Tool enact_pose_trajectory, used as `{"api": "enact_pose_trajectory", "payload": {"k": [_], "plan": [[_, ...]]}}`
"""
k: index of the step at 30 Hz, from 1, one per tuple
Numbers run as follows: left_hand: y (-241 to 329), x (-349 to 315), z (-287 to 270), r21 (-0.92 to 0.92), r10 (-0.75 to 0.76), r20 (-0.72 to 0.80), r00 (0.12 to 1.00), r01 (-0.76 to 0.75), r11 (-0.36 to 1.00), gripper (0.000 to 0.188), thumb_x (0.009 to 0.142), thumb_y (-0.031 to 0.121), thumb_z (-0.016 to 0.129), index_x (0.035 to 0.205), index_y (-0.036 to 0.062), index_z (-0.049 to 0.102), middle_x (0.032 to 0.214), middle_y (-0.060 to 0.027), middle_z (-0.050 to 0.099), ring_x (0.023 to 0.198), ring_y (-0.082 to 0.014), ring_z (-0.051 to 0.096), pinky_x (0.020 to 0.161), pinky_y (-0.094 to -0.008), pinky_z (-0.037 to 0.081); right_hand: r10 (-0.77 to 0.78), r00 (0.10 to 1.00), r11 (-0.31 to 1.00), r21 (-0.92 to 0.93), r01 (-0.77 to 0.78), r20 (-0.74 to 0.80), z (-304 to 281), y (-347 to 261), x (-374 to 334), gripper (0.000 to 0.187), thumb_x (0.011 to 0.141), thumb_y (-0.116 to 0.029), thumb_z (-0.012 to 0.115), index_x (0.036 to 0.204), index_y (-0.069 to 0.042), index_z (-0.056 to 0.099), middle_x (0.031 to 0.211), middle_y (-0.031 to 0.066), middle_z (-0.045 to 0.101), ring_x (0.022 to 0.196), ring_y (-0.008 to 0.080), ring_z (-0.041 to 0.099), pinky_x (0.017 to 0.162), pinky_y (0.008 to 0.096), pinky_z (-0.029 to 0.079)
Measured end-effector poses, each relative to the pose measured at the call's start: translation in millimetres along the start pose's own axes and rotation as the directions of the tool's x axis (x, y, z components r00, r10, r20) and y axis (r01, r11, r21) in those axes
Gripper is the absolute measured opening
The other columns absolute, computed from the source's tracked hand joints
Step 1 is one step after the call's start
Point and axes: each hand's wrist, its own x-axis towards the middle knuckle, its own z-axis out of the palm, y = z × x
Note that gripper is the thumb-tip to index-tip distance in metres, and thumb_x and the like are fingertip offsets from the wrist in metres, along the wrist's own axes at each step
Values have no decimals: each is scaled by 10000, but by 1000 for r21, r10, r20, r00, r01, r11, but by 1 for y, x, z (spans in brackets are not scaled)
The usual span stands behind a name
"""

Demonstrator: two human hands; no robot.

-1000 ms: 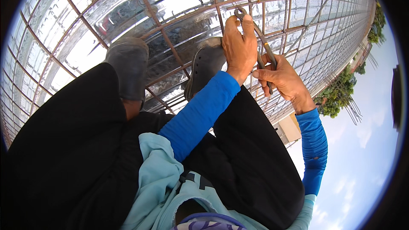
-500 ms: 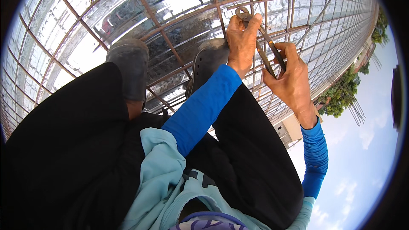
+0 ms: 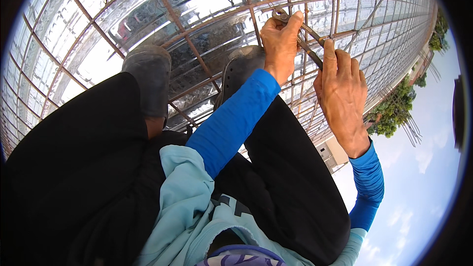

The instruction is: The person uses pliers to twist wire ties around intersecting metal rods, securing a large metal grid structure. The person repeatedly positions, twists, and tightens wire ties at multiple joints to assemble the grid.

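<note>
A pair of dark metal pincers (image 3: 307,47) slants over the rusty steel bar grid (image 3: 182,34), its rounded jaws beside a bar crossing. My left hand (image 3: 280,49) is closed around the head end, thumb and fingers pinching close behind the jaws. Whether wire also sits in those fingers is hidden. At the other end my right hand (image 3: 342,91) grips the long handles, back of the hand facing up and fingers bent over them. The handle tips disappear under that hand.
Shiny metal decking (image 3: 212,5) lies beneath the bars. My dark shoes (image 3: 147,69) rest on the grid, knees bent in black trousers (image 3: 290,167). Off to the right are trees (image 3: 394,111), a pale building (image 3: 335,152) and upright bars.
My right hand has turned over from a side grip to knuckles up, moving slightly right. The pincers' handles have swung with it and sit closer together. The left hand has barely moved.
</note>
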Motion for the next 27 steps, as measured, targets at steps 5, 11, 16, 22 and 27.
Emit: {"api": "enact_pose_trajectory", "payload": {"k": [5,11,16,22,27], "plan": [[7,-6,3,80,3,-51,999,1,997,380,886,241,858,1050,-21,637,825,-51,668,611,-131,587,451,-325,483,106,977,976,167,-137,185,9,0,-6,496,980,-140,710,1413,28,537,1036,198,665,804,379,668,655,482,579],[17,-15,5,355,82,-149,985,-24,935,358,878,273,860,955,-49,725,713,-30,625,571,-99,532,488,-293,415,22,964,804,568,-175,266,23,29,2,328,1014,-180,692,1256,12,580,885,242,674,694,429,673,603,481,560],[18,-20,10,314,71,-128,989,-27,949,280,889,203,811,901,-56,704,748,-93,687,677,-143,604,620,-345,494,62,979,927,353,-129,196,34,36,0,346,1001,-211,717,1236,7,588,873,193,651,704,385,691,576,469,563],[10,-18,11,161,41,-64,997,-30,987,267,930,148,768,1052,-69,671,791,-85,695,697,-117,595,627,-312,482,-41,978,968,252,-12,206,30,63,17,497,961,-255,762,1349,-3,582,932,176,660,758,357,703,599,447,569],[-2,-15,19,128,20,-138,990,-2,992,312,924,142,792,1117,-63,655,793,-72,683,726,-121,607,660,-308,488,-189,965,922,372,111,180,51,101,32,472,944,-240,772,1296,26,602,935,185,686,746,364,714,603,447,576]]}}
